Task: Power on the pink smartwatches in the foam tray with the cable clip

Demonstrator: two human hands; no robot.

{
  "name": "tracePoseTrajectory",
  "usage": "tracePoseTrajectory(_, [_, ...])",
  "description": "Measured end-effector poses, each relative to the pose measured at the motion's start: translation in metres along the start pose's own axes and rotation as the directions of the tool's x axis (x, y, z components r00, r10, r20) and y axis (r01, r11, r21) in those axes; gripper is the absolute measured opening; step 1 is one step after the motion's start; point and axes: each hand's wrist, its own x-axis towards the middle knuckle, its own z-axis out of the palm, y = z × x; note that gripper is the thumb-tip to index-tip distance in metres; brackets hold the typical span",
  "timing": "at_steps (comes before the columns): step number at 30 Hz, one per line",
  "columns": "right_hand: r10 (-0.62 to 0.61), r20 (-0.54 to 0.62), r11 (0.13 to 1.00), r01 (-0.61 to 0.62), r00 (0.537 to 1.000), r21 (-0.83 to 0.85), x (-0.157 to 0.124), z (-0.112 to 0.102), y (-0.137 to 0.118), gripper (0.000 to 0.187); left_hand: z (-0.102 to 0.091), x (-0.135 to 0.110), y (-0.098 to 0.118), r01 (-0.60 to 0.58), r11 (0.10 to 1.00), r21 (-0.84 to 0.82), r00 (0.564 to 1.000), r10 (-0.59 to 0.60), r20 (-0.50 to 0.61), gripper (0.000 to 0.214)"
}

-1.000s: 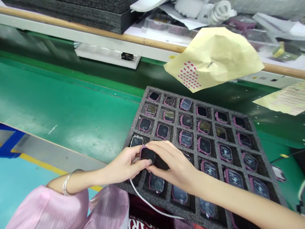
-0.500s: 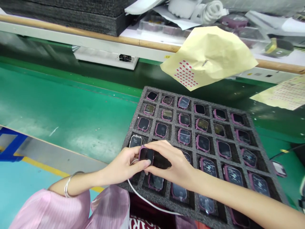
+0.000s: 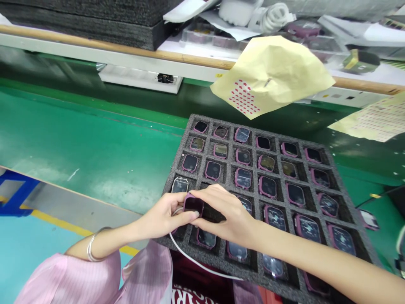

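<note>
Both hands meet over the lower left of a dark grey foam tray (image 3: 228, 270) whose pockets hold many smartwatch bodies. Between my left hand (image 3: 167, 213) and my right hand (image 3: 226, 211) is a purple smartwatch (image 3: 193, 204) with a dark screen, held above the tray. My left thumb lies across its lower front; my right fingers pinch its top and bottom edges. A white cable (image 3: 190, 259) runs from under my left hand along the tray's front; its end behind the watch is hidden. A silver-rimmed watch (image 3: 180, 185) sits in the pocket just beyond my left fingers.
The tray rests on a green bench (image 3: 95, 139). Behind it, a shelf carries black foam blocks (image 3: 139, 29), papers and a coiled white cable (image 3: 276, 17). A yellow sticker sheet (image 3: 275, 76) hangs from its edge. Another device (image 3: 369, 219) lies right of the tray.
Both hands keep the same grip on the purple smartwatch. The view has shifted slightly; nothing has been let go or picked up.
</note>
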Motion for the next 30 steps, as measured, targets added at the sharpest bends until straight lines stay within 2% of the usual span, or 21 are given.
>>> tracePoseTrajectory(10, [0.009, -0.030, 0.998, -0.011, 1.000, -0.066, 0.0001, 0.0023, 0.0054, 0.040, 0.0011, 0.0004, -0.0052, -0.005, 0.994, 0.109, 0.997, 0.013, -0.078, 0.022])
tracePoseTrajectory(15, [-0.005, -0.029, 0.996, 0.002, 1.000, -0.086, -0.0019, 0.0057, 0.0063, 0.038, 0.0035, -0.0025, -0.0009, -0.011, 0.993, 0.116, 0.998, 0.018, -0.064, 0.023])
tracePoseTrajectory(24, [-0.050, -0.029, 0.991, 0.046, 0.998, -0.129, -0.0017, 0.0069, 0.0041, 0.038, 0.0063, -0.0051, -0.0013, -0.064, 0.987, 0.145, 0.991, 0.080, -0.111, 0.025])
tracePoseTrajectory(30, [-0.094, -0.007, 0.973, 0.090, 0.996, -0.215, -0.0033, 0.0065, 0.0051, 0.044, 0.0045, -0.0046, -0.0012, -0.075, 0.984, 0.160, 0.993, 0.088, -0.077, 0.023])
